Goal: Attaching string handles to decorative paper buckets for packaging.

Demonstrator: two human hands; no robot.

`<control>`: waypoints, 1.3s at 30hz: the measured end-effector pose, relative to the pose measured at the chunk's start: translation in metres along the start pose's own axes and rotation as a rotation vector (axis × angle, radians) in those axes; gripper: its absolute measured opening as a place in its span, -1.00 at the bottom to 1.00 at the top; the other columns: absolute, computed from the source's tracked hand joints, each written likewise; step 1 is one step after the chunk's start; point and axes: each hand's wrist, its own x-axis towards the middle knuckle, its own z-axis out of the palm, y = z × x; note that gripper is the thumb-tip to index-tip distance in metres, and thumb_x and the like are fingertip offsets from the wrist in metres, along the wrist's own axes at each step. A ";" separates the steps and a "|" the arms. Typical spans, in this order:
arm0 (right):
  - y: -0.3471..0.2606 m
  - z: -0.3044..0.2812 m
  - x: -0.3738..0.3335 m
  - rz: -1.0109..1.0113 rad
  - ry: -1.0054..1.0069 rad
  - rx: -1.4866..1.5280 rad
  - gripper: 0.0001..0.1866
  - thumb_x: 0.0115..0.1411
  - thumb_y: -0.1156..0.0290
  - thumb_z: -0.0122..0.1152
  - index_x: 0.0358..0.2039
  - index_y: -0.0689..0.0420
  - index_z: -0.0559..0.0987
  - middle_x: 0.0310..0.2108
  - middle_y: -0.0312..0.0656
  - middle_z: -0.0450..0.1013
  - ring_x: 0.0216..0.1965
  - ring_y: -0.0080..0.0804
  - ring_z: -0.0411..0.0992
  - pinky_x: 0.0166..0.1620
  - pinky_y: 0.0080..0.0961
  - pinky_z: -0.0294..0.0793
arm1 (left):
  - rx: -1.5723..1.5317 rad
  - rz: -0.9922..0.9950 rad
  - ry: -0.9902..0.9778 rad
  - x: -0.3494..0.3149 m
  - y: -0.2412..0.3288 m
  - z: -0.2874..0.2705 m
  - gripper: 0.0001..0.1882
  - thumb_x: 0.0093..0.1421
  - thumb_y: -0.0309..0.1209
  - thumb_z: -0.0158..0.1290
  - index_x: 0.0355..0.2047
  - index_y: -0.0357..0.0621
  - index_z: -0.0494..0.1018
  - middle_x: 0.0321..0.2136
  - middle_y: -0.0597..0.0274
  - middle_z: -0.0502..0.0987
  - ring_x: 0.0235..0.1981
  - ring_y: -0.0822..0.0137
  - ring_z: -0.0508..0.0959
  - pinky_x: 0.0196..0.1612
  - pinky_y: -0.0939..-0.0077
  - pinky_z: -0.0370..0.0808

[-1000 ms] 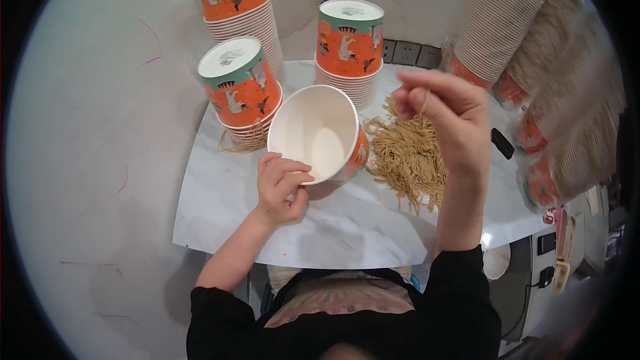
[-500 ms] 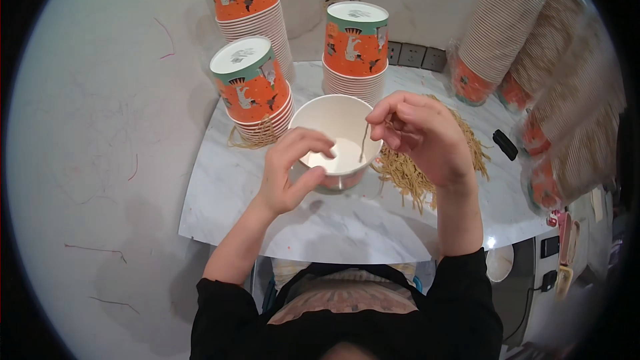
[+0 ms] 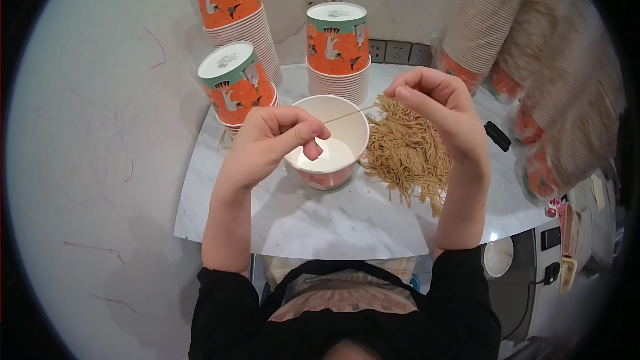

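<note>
We hold one thin, pale tan strand (image 3: 347, 115), something like a dry noodle or a straw fibre, stretched between our two hands just above the open white paper cup with the orange outside (image 3: 328, 141). Our left hand (image 3: 270, 143) pinches its near end between thumb and bent forefinger, the other fingers curled in. Our right hand (image 3: 437, 110) pinches the far end with the fingertips pressed together, over the loose heap of the same tan strands (image 3: 405, 153) that lies on the white marble tabletop (image 3: 347, 217), touching the cup on its right.

We judge the strand to be very light and quite stiff, but brittle: it may snap if we bend it or squeeze hard. The best hold is at the ends, with a soft pinch.

Further out, three stacks of upturned orange and green paper cups (image 3: 237, 90) stand behind the cup, and long sleeves of stacked cups (image 3: 493, 20) lean at the right. A small black object (image 3: 497, 136) lies near the heap.
</note>
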 end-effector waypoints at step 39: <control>0.006 0.041 -0.001 -0.460 0.203 -0.473 -0.87 0.05 0.56 0.39 -0.35 0.20 0.65 -0.53 -0.34 0.47 -0.60 -0.65 0.24 -0.52 -0.64 0.21 | -0.172 0.183 -0.117 0.037 -0.003 0.028 -0.79 0.42 -0.39 0.07 -0.31 -0.31 0.51 -0.44 0.35 0.59 -0.47 0.61 0.51 -0.38 0.68 0.47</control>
